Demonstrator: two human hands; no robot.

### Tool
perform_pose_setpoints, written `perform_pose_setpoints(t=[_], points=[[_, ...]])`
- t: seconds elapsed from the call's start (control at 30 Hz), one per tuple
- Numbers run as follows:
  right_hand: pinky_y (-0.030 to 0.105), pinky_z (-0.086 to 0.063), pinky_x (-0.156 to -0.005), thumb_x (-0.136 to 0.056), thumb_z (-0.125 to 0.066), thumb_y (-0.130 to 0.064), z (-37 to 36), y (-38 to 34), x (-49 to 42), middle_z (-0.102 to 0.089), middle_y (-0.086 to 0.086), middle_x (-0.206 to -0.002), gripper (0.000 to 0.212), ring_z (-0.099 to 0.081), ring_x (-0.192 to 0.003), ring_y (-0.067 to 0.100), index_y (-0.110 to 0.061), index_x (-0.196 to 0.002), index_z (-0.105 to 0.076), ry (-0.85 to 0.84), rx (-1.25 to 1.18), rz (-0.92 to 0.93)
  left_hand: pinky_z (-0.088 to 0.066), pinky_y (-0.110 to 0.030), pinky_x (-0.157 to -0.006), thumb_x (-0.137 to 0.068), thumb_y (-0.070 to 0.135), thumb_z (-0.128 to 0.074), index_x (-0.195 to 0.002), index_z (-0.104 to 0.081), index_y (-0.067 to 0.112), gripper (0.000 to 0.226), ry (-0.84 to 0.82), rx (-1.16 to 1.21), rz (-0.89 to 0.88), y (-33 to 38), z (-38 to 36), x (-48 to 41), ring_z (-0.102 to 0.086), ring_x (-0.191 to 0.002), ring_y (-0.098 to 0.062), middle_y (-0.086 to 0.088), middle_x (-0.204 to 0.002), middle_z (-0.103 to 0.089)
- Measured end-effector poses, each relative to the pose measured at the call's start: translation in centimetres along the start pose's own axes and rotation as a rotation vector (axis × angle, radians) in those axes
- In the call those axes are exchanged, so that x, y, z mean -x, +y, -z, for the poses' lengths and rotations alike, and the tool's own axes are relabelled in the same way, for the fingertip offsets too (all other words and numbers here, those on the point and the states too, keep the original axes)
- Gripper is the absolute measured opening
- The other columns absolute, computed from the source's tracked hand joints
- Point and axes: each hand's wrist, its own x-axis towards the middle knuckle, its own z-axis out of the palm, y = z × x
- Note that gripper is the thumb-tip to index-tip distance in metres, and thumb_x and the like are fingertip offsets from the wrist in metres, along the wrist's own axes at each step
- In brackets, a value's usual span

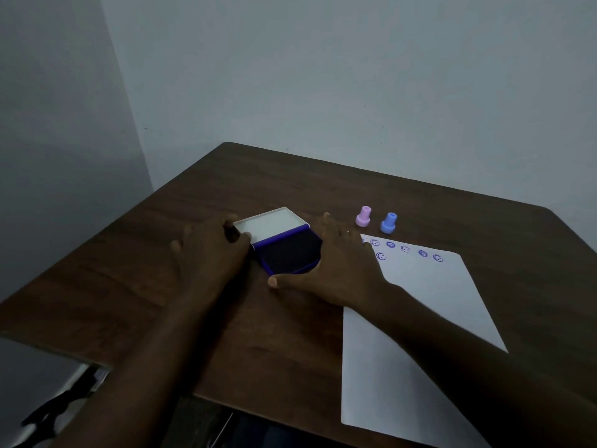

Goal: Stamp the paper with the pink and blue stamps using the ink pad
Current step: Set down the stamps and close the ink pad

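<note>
Nearest the lens: two bare forearms reaching forward over the dark brown wooden surface, and under the right one a plain white sheet of paper laid at a slant, its near corner hanging towards the body.

Centred further out, the landmark: an open ink pad, purple plastic tray with a dark inked face, its white lid folded back flat on the far side.

Left of the ink pad: left hand, fingers curled onto the near-left corner of the lid. Probably steadying the case, or readying to swing the lid; impossible to tell which.

Right of the ink pad: right hand, palm down, fingers spread wide and flat, holding nothing, thumb lying along the near edge of the tray. Likely bracing the tray so it cannot slide.

Further right of the ink pad, just beyond the paper's far edge: small pink plastic stamp and small blue plastic stamp, both upright, side by side, not touching, untouched by either hand. Set within easy reach of the right hand.

Along the paper's far edge, right of the ink pad: a row of purple round smiley prints, with one more below. Judged from these, stamping well under way or finished.
</note>
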Motion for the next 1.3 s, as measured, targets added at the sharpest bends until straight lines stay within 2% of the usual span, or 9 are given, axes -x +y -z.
perform_pose_setpoints(t=[0.17,0.27,0.37,0.5,0.67,0.77,0.83,1.1,1.3], points=[[0.053,-0.022,-0.116,-0.045,-0.057,-0.092,-0.5,0.1,-0.3,-0.007,0.0,-0.164,0.136,-0.013,-0.149,0.029,-0.026,-0.153,-0.006,0.0,-0.028,-0.022,-0.039,-0.052,-0.109,-0.085,0.032,-0.074,-0.132,-0.059,0.029,0.05,-0.067,0.211,0.04,0.2,-0.1,-0.4,-0.057,-0.125,-0.023,-0.003,-0.132,-0.066],[0.052,-0.022,-0.115,-0.043,-0.057,-0.093,-0.8,0.3,-0.4,-0.007,-0.001,-0.164,0.138,-0.014,-0.148,0.027,-0.028,-0.153,-0.006,0.024,-0.051,-0.019,-0.056,-0.036,-0.087,-0.083,0.014,-0.078,-0.129,-0.058,0.026,0.052,-0.066,0.487,0.087,0.7,0.1,-0.5,-0.062,-0.111,-0.014,-0.001,-0.129,-0.066],[0.05,-0.023,-0.114,-0.039,-0.058,-0.093,-0.8,0.4,-0.3,-0.008,-0.002,-0.164,0.141,-0.015,-0.148,0.027,-0.028,-0.153,-0.005,0.044,-0.077,-0.031,-0.045,-0.013,-0.059,-0.086,0.01,-0.073,-0.128,-0.058,0.023,0.046,-0.013,0.696,0.084,1.2,0.4,-0.4,-0.058,-0.089,0.0,0.005,-0.12,-0.062],[0.052,-0.024,-0.114,-0.035,-0.061,-0.093,-0.9,0.5,0.0,-0.01,0.0,-0.164,0.149,-0.016,-0.148,0.029,-0.027,-0.153,0.003,0.071,-0.126,-0.043,-0.051,-0.012,-0.061,-0.081,0.01,-0.078,-0.123,-0.061,0.026,0.048,0.023,0.873,0.022,1.5,1.1,0.1,-0.063,-0.09,0.001,0.012,-0.107,-0.064],[0.048,-0.029,-0.112,-0.037,-0.065,-0.089,-0.5,0.6,0.9,-0.012,0.0,-0.163,0.141,-0.022,-0.146,0.026,-0.029,-0.152,-0.007,0.14,-0.163,0.048,-0.055,-0.01,-0.065,-0.077,0.005,-0.078,-0.096,-0.072,0.037,0.038,-0.227,0.762,-0.248,1.0,1.5,1.1,-0.069,-0.093,0.002,0.016,-0.101,-0.073],[0.042,-0.034,-0.113,-0.037,-0.076,-0.078,0.8,1.5,0.8,-0.032,0.002,-0.157,0.152,-0.031,-0.142,0.021,-0.018,-0.153,0.003,0.047,-0.241,0.03,-0.054,-0.008,-0.07,-0.073,0.005,-0.082,-0.091,-0.076,0.036,0.036,-0.368,0.562,-0.418,0.6,1.6,1.4,-0.067,-0.093,0.007,0.022,-0.098,-0.073],[0.04,-0.029,-0.115,-0.044,-0.083,-0.066,1.9,2.7,0.7,-0.024,0.005,-0.161,0.147,-0.027,-0.144,0.022,-0.019,-0.153,0.006,-0.019,-0.26,0.022,-0.051,-0.005,-0.075,-0.072,0.007,-0.085,-0.087,-0.076,0.038,0.036,-0.41,0.415,-0.513,0.5,1.7,1.3,-0.063,-0.099,0.01,0.018,-0.098,-0.073],[0.024,-0.034,-0.095,-0.066,-0.083,-0.047,5.8,7.7,1.5,-0.034,-0.004,-0.156,0.099,-0.052,-0.116,0.009,-0.019,-0.148,-0.033,0.133,-0.208,-0.065,-0.046,-0.002,-0.084,-0.07,0.008,-0.087,-0.088,-0.079,0.036,0.034,-0.479,0.336,-0.681,-0.1,2.0,1.1,-0.062,-0.105,0.011,0.026,-0.101,-0.073],[0.022,-0.033,-0.085,-0.065,-0.086,-0.041,6.1,10.0,3.0,-0.061,-0.006,-0.134,0.11,-0.055,-0.094,0.004,-0.02,-0.151,-0.021,0.217,-0.335,-0.095,-0.05,-0.011,-0.087,-0.069,0.018,-0.088,-0.094,-0.074,0.049,0.042,-0.444,0.234,-0.667,-0.4,1.5,0.8,-0.058,-0.107,0.014,0.029,-0.103,-0.069]])
